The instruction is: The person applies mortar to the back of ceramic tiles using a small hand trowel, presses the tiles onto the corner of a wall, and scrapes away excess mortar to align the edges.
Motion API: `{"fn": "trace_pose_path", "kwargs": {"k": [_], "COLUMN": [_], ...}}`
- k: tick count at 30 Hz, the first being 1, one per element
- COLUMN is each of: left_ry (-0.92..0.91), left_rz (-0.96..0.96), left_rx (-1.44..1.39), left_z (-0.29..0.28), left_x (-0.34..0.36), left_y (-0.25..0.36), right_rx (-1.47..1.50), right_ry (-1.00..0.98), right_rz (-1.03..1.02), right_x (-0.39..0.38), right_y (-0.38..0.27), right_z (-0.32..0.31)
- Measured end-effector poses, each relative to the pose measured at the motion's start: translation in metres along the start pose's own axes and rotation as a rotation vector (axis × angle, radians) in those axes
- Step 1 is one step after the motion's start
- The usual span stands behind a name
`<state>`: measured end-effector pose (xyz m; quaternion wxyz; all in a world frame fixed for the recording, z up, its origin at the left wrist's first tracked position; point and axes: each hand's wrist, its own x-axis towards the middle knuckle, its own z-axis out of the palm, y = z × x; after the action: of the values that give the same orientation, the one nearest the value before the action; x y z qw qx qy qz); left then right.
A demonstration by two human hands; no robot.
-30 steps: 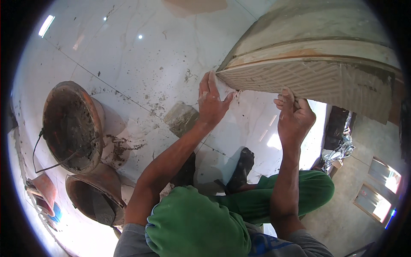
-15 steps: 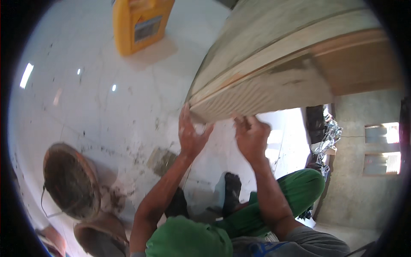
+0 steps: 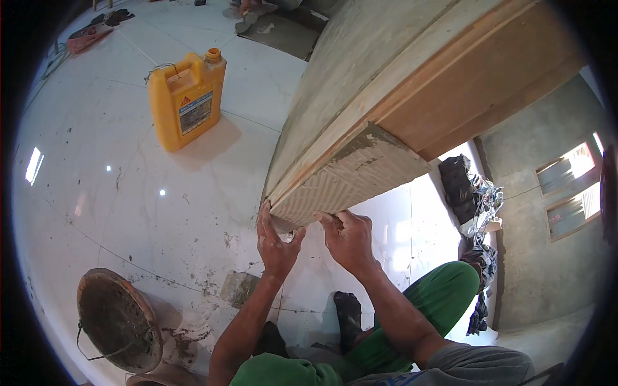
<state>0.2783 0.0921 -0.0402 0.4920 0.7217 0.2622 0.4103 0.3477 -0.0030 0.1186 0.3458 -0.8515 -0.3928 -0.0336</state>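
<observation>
A beige tile-like slab (image 3: 360, 174) with a ridged surface leans against the lower end of a wooden door frame (image 3: 470, 71). Grey mortar is smeared along its upper part. My left hand (image 3: 277, 248) holds the slab's near left corner, fingers along its side and thumb under the bottom edge. On the same near edge, a little to the right, my right hand (image 3: 351, 241) grips it with curled fingers. Pale residue coats the fingertips of both hands. What lies behind the slab is hidden.
A yellow jerrycan (image 3: 187, 103) stands on the white tiled floor at the upper left. Lower left is a mortar-stained bucket (image 3: 119, 321), and a small grey square piece (image 3: 239, 288) lies beside my left forearm. Black bags (image 3: 457, 186) line the right side. Another person's hand (image 3: 248, 6) shows at the top.
The view has shifted, showing more of the jerrycan and floor. The slab and both hands now sit lower in view; my hands keep their places on its edge.
</observation>
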Motion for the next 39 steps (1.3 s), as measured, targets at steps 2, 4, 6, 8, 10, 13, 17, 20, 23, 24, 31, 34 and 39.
{"fn": "trace_pose_path", "kwargs": {"k": [2,4,6,8,10,13,17,20,23,24,31,34,39], "left_ry": [0.005,0.005,0.014,0.007,-0.002,-0.014,-0.002,-0.021,-0.014,0.005,0.023,-0.016,0.026], "left_rz": [0.005,0.0,0.021,-0.01,-0.032,-0.041,-0.017,-0.025,-0.028,-0.014,0.018,-0.042,0.095], "left_rx": [0.004,0.014,-0.016,-0.012,-0.008,-0.079,0.003,0.034,0.022,0.024,0.041,-0.032,0.117], "left_z": [0.0,0.0,-0.004,-0.003,-0.003,0.002,0.007,0.003,0.009,0.01,0.012,0.002,0.021], "left_x": [-0.001,-0.003,0.001,0.001,0.002,0.0,-0.005,-0.006,-0.006,-0.005,-0.001,-0.007,-0.027], "left_y": [0.0,-0.002,-0.002,-0.005,-0.006,-0.006,-0.016,-0.018,-0.017,-0.016,-0.018,-0.035,-0.054], "right_rx": [0.009,0.022,-0.122,-0.089,-0.055,-0.08,-0.125,-0.079,-0.155,-0.171,-0.163,-0.177,-0.563], "right_ry": [0.009,0.011,0.105,0.028,-0.042,-0.061,-0.039,-0.071,0.134,0.236,-0.252,-0.412,-0.656], "right_rz": [0.022,0.052,-0.162,-0.068,0.026,0.058,0.028,0.147,0.077,-0.057,-0.387,-0.591,-0.921], "right_x": [0.001,0.001,0.002,0.001,0.003,0.003,0.002,0.003,-0.001,0.0,0.01,0.018,0.04], "right_y": [-0.007,-0.005,0.003,0.001,-0.006,-0.001,0.003,-0.01,0.0,0.002,-0.033,-0.034,0.013], "right_z": [0.001,0.004,0.007,0.002,-0.004,-0.005,0.0,-0.007,-0.027,-0.035,-0.047,-0.01,0.014]}}
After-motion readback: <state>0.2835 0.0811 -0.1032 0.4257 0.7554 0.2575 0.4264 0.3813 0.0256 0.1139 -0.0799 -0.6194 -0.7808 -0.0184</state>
